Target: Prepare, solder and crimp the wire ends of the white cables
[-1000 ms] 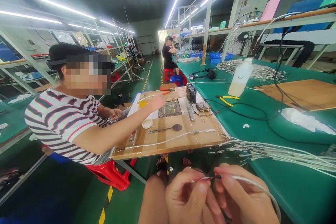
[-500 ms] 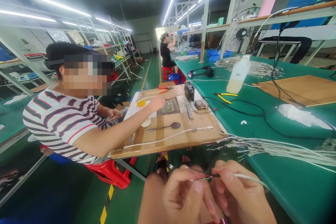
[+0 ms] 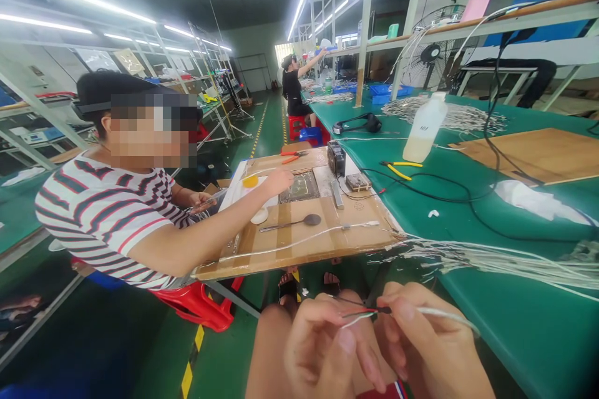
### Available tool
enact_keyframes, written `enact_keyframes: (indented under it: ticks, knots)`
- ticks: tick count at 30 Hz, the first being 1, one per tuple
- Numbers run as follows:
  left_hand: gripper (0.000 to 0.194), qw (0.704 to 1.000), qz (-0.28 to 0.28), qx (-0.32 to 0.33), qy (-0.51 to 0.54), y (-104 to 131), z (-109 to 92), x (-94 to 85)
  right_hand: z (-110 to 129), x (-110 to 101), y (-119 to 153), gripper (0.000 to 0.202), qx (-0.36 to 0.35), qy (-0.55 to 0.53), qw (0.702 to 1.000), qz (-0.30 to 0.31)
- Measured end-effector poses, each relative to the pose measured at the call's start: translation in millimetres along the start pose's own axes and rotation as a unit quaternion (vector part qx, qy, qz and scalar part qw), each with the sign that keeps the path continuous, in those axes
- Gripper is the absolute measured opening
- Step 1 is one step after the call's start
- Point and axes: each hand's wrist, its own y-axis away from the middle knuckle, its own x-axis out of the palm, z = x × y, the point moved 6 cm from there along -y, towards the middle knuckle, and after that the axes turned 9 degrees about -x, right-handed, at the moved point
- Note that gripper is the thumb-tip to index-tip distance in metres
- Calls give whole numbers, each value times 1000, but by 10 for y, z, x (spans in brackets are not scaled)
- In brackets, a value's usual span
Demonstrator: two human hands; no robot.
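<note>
My right hand [image 3: 425, 333] pinches a thin white cable [image 3: 447, 315] between thumb and forefinger, near the dark sleeve [image 3: 384, 310] at its stripped end. From the sleeve several fine wires fan out to the left: a red one, dark ones and a white one [image 3: 358, 319]. My left hand [image 3: 322, 343] is curled beside these wire ends. Its thumb is apart from the forefinger, and the wires lie against or just by the forefinger's tip. Both hands are above my lap, in front of the table edge.
A bundle of white cables [image 3: 496, 262] lies on the green table [image 3: 515, 318]. A cardboard-topped board [image 3: 309, 249] carries a spoon-like tool [image 3: 311, 219], a small fan [image 3: 336, 159] and pliers [image 3: 294, 156]. A co-worker in a striped shirt [image 3: 112, 218] reaches over it. A bottle [image 3: 425, 128] stands behind.
My left thumb has drawn slightly down, and the white wire now stands apart from the other wires. The right hand keeps its pinch. A distant person's arm has stretched out to the shelf.
</note>
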Motion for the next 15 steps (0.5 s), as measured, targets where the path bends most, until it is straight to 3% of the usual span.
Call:
enact_keyframes:
  ticks: [5,15]
  knots:
    - [33,999,-13,-32,22,-2,22,-79,24,-21,-5,53,-10,24,999,-18]
    - [33,997,-41,-56,32,10,24,-66,-36,-25,13,55,20,7,1000,-3]
